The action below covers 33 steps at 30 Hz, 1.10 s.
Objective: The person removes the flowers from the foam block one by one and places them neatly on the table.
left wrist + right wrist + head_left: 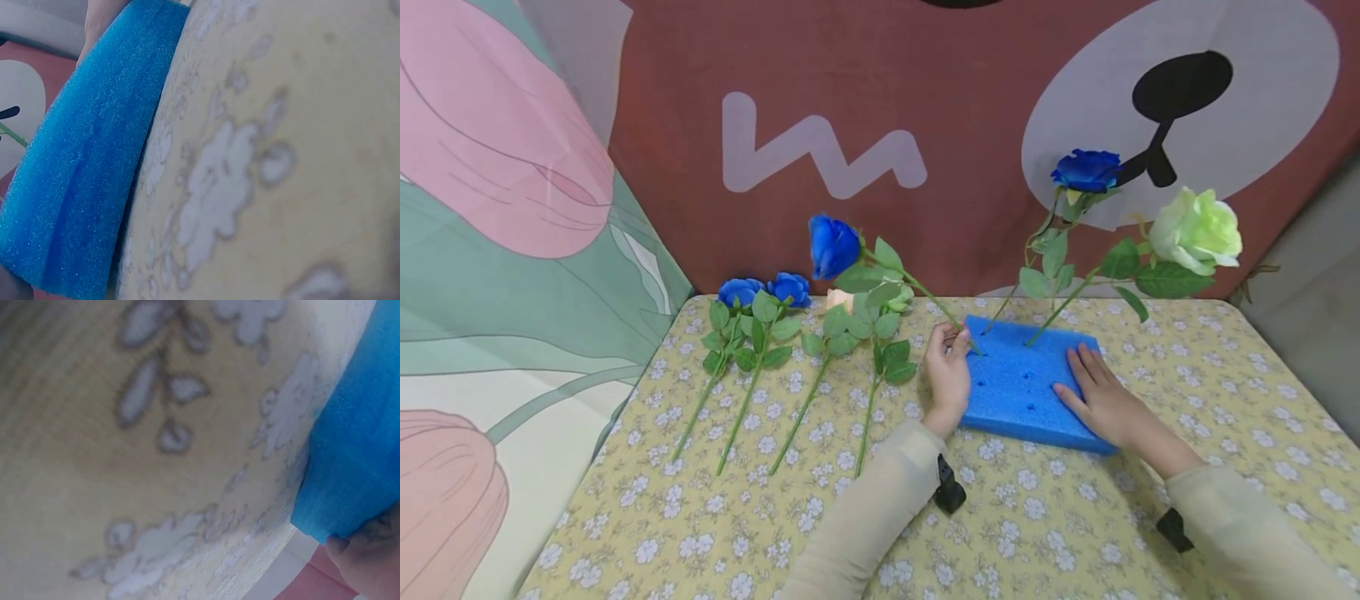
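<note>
A blue foam block (1000, 396) lies on the table, with several small holes in its top. At its left back corner my left hand (947, 371) pinches the lower stem of a blue rose (835, 247), whose flower leans left and whose stem end meets the foam. My right hand (1101, 396) lies with fingers extended on the block's right side. Another blue rose (1086, 171) and a pale green rose (1197, 232) stand tilted in the foam. In the left wrist view the block's side (94, 144) shows; the right wrist view catches the block's corner (350, 481).
Left of the block lie two blue roses (741, 292), a pale peach rose (839, 301) and a pale green rose (898, 297), stems toward me. A flowered yellow cloth (700, 533) covers the table. Behind it hangs a printed brown backdrop (970, 125).
</note>
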Motion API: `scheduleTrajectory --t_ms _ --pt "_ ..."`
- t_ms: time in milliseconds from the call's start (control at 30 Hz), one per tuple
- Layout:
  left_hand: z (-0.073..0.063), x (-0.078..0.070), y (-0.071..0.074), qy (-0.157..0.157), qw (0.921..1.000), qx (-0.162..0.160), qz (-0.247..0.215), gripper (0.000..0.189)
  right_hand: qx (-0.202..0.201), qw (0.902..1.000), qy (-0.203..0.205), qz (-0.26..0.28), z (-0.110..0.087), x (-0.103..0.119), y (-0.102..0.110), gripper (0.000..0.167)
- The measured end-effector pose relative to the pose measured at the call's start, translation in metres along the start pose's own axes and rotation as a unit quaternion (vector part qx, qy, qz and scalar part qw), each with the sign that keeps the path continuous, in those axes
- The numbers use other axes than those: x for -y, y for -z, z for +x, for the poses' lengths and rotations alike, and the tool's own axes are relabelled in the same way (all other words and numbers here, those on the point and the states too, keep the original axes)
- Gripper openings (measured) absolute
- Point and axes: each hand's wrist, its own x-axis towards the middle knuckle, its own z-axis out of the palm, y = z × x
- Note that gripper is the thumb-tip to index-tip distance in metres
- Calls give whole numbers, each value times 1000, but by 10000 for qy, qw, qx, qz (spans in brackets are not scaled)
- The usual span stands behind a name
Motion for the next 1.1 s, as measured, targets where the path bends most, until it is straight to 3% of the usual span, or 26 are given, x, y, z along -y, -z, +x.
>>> scheduleTrajectory --t_ms 167,433,700,1100 --pt "-1 -2 0 -143 9999 -46 -77 25 -4 10000 -15 -62 1 0 -1 81" --pt "9 -23 -1 -220 9985 175 -479 24 -83 9999 55 -100 0 3 3 79" --pt "13 -30 11 186 9987 128 -450 23 -49 9999 20 -98 -4 1 2 81" --pt "9 -39 46 1264 9898 657 4 39 -23 9998 89 -156 -4 -4 2 80"
